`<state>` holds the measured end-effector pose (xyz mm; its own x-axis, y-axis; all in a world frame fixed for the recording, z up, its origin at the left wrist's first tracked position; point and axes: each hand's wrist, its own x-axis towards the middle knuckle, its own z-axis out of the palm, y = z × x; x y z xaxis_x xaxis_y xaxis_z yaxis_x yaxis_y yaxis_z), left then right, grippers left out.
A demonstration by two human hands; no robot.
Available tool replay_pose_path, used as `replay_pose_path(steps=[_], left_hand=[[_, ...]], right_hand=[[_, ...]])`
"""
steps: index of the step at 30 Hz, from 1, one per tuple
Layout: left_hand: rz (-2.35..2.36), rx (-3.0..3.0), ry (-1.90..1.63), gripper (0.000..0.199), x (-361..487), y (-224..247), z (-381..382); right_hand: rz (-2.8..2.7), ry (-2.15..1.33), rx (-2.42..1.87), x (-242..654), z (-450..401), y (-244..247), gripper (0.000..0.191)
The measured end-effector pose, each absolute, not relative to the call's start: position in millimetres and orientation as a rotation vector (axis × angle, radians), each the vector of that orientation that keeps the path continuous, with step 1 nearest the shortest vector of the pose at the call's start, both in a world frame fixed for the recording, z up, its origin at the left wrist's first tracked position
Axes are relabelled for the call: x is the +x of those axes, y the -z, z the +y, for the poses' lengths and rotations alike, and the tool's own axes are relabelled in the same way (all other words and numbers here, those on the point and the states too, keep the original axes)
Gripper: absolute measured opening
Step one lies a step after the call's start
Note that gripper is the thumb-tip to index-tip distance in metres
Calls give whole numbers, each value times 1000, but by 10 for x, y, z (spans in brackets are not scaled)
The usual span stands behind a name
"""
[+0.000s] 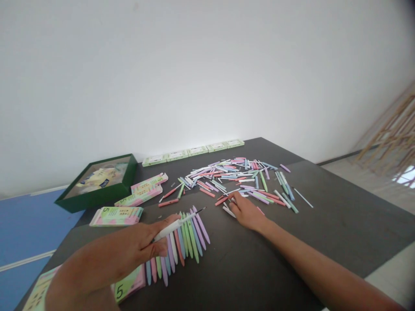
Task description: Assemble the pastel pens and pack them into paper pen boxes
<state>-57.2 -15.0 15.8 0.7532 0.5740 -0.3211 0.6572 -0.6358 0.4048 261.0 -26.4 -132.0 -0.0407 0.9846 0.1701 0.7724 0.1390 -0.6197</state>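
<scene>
Two bare hands at work over the dark counter (pixel 246 268), seen in the head view. L hand (pixel 145 239) is closed round a white pen (pixel 167 230), thumb & fingers on the barrel; its thin dark-tipped refill (pixel 198 211) pokes out up & to the R, well clear of the fingers. Pen's above a row of pastel pens (pixel 193 239), approx. side by side, partly hidden under that hand. R hand (pixel 248 211) is at the near edge of a loose heap of coloured pen parts (pixel 223 172), fingertips down by a red piece (pixel 222 200); can't tell if it's gripping anything. Pink-&-green packets (pixel 116 216) lie L of the row, w/ a green box (pixel 97 198) just behind.
</scene>
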Motion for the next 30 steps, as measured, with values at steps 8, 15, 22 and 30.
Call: replay_pose_path(steps=[8,15,22,30], left_hand=[[872,2488,187,57,-539,-97,-108],[890,2480,205,57,-562,-73,-114],[937,2487,228,57,-562,-45,-101],[917,2450,235,60,-445,-163,-182]], right_hand=[[-1763,-476,-1678,2792,-153,1260,14],[-1617,-477,-1558,2913,-144,1138,30],[-1370,-849,-1186,2713,-279,774,28],[-847,-1327,-590,2163,-594,527,22]])
